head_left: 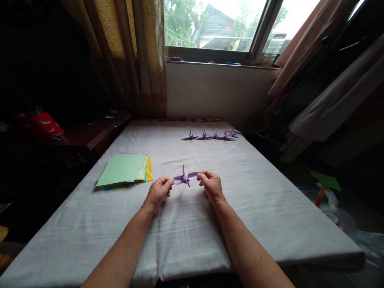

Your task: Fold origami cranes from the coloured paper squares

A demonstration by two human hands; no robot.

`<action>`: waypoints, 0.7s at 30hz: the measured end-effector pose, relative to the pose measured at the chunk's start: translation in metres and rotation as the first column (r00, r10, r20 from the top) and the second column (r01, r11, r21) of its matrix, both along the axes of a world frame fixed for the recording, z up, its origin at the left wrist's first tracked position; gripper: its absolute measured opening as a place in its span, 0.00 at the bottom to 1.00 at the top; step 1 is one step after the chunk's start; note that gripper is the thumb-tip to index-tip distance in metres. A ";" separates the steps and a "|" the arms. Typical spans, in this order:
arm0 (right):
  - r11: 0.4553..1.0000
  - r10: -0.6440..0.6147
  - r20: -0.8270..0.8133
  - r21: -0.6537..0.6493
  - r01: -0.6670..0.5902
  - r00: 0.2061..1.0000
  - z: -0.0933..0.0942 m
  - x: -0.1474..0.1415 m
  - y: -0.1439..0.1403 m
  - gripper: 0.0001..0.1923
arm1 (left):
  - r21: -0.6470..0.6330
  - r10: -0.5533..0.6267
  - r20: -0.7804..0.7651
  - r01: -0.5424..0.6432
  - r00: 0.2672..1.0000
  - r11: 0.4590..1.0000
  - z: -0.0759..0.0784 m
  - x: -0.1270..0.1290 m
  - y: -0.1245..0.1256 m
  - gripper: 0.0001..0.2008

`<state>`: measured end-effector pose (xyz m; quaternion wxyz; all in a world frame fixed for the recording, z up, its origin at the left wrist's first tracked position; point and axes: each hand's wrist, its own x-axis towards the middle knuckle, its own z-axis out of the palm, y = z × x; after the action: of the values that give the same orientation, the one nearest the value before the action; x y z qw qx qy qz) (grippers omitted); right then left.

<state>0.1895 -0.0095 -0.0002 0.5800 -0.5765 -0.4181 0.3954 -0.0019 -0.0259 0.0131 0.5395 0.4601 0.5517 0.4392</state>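
Broadly, the table (255, 208) fills the view — a long surface under a pale grey cloth that runs from the near edge up to the wall below the window (214, 25). Patterned curtains (132, 52) hang at the window's left side. On the cloth's left part lies a stack of coloured paper sheets (124, 171), a light green sheet on top, with yellow and blue edges showing at its right and lower sides. Near the far right end of the table a row of small purple paper cranes (213, 135) stands side by side, well apart from the hands.

Both forearms reach in from the bottom edge and meet at the middle of the table. The left hand (158, 193) pinches one wing tip of a purple paper crane (185, 178) between thumb and fingertips; the right hand (211, 185) pinches the opposite wing tip the same way. The crane is stretched between the two hands — just above the cloth, one point sticking upward and another slanting down toward the table.
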 end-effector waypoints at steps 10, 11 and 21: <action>0.999 0.040 0.036 0.009 -0.040 0.999 -0.005 -0.002 0.001 0.12 | 0.026 -0.017 -0.022 0.018 1.000 1.000 -0.005 0.002 0.001 0.19; 0.999 0.037 0.039 0.007 -0.037 0.999 -0.006 -0.002 0.002 0.11 | 0.025 -0.016 -0.022 0.017 1.000 1.000 -0.006 0.002 0.001 0.19; 1.000 0.007 0.056 -0.020 -0.006 0.998 -0.007 0.003 0.003 0.10 | 0.009 -0.019 -0.007 0.020 1.000 1.000 -0.004 0.000 0.001 0.19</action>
<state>0.1924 -0.0062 -0.0069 0.5609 -0.5919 -0.4323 0.3851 -0.0018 -0.0248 0.0092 0.5398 0.4693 0.5471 0.4347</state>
